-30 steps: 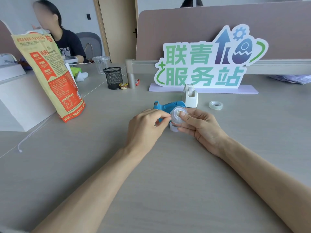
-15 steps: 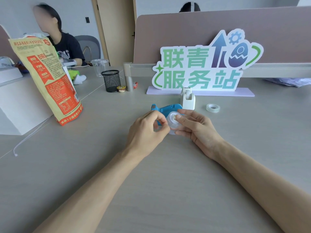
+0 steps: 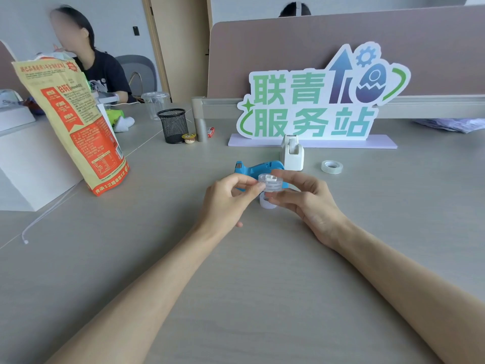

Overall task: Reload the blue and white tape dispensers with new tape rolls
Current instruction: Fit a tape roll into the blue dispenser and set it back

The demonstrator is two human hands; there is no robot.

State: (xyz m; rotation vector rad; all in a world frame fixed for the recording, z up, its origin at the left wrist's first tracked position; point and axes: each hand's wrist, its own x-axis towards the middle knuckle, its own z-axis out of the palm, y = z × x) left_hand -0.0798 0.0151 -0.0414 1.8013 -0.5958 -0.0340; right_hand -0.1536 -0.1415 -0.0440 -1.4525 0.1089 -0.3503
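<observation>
My right hand holds a clear tape roll with a white core piece inside it, lying flat a little above the desk. My left hand pinches the roll's left edge with thumb and forefinger. Just behind the hands lies the blue tape dispenser, partly hidden by them. A small white round piece sits on the desk under the roll. The white tape dispenser stands upright behind the blue one. A second clear tape roll lies flat on the desk to the right.
A green and white standing sign is at the back against the partition. An orange and yellow bag leans on a white box at the left. A black mesh pen cup stands behind. A person sits at the far left.
The roll has turned from facing me on edge to lying flat between my hands. My left fingers have shifted to its left rim.
</observation>
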